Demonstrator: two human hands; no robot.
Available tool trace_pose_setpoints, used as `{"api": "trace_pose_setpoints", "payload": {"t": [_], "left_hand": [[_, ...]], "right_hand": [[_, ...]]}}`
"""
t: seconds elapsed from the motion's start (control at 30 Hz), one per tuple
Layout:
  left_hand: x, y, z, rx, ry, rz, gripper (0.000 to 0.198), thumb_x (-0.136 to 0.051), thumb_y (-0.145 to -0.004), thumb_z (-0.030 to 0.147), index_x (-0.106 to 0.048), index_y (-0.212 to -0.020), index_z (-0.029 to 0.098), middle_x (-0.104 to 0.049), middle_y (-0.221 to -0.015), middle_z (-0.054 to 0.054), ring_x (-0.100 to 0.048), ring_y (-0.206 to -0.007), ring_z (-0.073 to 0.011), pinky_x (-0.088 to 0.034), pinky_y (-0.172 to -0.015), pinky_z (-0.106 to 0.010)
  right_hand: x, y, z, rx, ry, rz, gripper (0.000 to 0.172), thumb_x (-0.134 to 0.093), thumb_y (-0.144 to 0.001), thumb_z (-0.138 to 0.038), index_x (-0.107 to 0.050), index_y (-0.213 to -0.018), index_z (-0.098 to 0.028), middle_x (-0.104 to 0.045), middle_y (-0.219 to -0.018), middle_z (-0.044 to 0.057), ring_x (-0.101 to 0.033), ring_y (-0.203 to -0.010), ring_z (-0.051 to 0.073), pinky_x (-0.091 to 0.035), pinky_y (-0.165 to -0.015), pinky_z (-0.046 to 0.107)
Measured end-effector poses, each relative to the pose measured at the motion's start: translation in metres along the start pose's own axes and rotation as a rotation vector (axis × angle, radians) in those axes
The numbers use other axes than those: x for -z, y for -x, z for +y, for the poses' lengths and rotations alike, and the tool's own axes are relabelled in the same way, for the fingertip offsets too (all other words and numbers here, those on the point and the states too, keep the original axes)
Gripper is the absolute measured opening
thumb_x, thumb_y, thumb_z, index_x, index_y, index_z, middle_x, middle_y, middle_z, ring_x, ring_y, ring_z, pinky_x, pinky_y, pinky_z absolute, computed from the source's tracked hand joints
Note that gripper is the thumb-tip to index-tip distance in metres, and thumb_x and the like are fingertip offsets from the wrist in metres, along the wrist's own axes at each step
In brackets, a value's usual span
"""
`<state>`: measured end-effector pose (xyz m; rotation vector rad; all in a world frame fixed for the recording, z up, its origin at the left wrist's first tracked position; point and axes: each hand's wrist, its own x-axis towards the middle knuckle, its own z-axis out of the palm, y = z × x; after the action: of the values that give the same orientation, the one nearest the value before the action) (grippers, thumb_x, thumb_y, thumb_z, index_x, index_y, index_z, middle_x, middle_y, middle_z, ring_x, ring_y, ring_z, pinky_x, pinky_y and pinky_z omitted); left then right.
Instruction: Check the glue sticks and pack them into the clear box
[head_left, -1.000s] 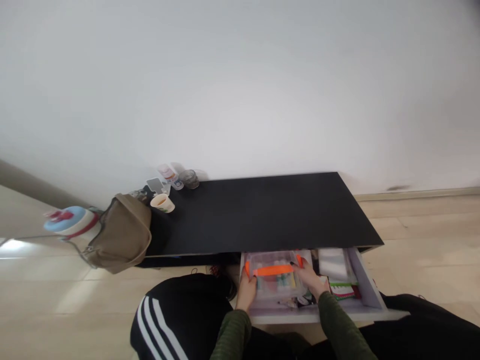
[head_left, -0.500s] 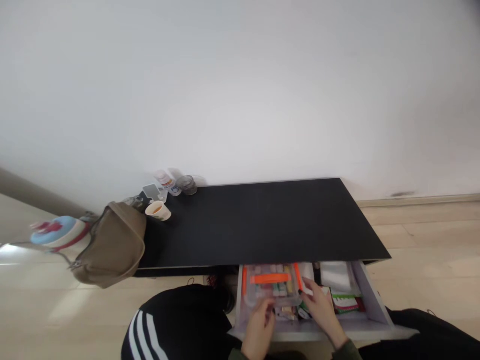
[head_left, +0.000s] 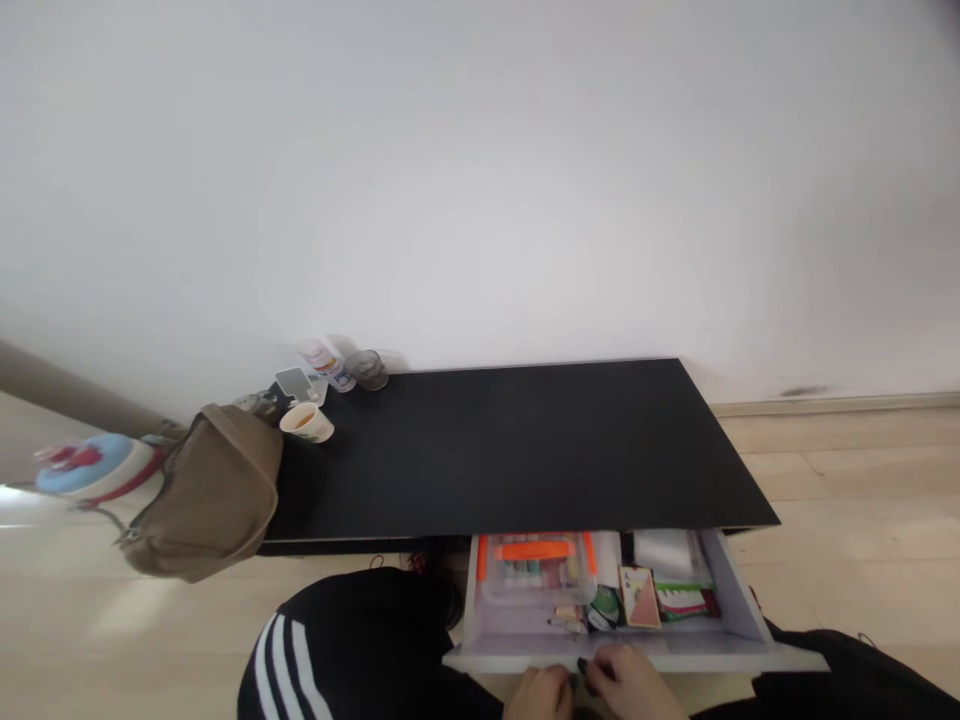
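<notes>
A pale drawer [head_left: 720,655] is pulled out of the black low table [head_left: 517,440]. At its front panel my left hand [head_left: 541,692] is closed, fingers curled. Close beside it my right hand [head_left: 626,684] is closed too, its dark-nailed fingers bent at the panel. What either hand holds, if anything, is hidden. In the drawer's left part lies a clear plastic box [head_left: 525,592] with orange clips and an orange handle. Right of it are a playing-card box [head_left: 640,598], a green and black packet [head_left: 604,607], a green and white packet [head_left: 681,602] and a clear pouch [head_left: 667,555].
On the table's left end stand a paper cup [head_left: 309,424] of brownish liquid, a glass [head_left: 367,370], a white bottle [head_left: 328,364] and a small white-framed mirror-like square [head_left: 294,384]. A brown bag [head_left: 214,490] sits beside a blue-lidded bottle [head_left: 105,470]. My knees flank the drawer.
Both hands have left the clear box and moved down toward me to the drawer's front panel. The box lies lower and flatter in the drawer, and the playing-card box is uncovered.
</notes>
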<state>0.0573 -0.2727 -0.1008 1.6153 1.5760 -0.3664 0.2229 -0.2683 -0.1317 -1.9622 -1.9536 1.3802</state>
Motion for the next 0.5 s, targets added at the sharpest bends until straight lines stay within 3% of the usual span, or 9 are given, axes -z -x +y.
{"api": "trace_pose_setpoints", "payload": {"t": [0.17, 0.5], "left_hand": [[0.011, -0.01, 0.004, -0.059, 0.034, 0.128, 0.04, -0.031, -0.095, 0.025, -0.07, -0.104, 0.02, -0.071, -0.104, -0.011, -0.064, -0.105, -0.0242, -0.042, -0.086, -0.031], [0.061, -0.046, 0.025, -0.115, 0.017, 0.268, 0.036, -0.032, -0.095, 0.02, -0.067, -0.104, 0.017, -0.072, -0.103, -0.012, -0.066, -0.1, -0.0243, -0.043, -0.082, -0.032]], "right_hand": [[0.017, -0.009, -0.012, 0.044, 0.023, 0.098, 0.028, -0.048, -0.087, -0.02, -0.073, -0.075, -0.018, -0.074, -0.077, 0.007, -0.067, -0.076, 0.02, -0.037, -0.063, 0.025], [0.043, -0.045, -0.025, 0.105, -0.026, 0.254, 0.024, -0.045, -0.088, -0.021, -0.068, -0.093, -0.021, -0.073, -0.088, 0.007, -0.068, -0.089, 0.022, -0.043, -0.078, 0.027]]}}
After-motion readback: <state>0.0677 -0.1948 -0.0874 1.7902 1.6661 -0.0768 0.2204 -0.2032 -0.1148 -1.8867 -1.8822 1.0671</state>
